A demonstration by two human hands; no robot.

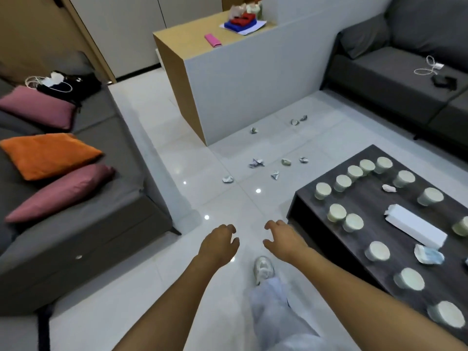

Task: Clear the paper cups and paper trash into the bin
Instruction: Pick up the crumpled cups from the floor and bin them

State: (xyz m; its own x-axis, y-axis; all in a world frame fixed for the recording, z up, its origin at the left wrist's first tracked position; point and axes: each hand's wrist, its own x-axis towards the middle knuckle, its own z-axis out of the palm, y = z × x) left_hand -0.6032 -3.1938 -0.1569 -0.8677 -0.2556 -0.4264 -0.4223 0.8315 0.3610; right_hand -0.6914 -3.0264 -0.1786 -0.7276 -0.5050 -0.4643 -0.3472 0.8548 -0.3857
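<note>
Hands, left [219,245] and right [283,240], empty at lower centre, fingers curled apart; paper cups [336,213] on table [374,224] cut off at right edge; floor scraps [256,163] blurred.

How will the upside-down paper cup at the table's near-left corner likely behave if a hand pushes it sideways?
The cup looks light, so it would probably slide on the smooth table. Resting on its wide rim, it seems unlikely to tip. Near the edge, it could drop off.
</note>
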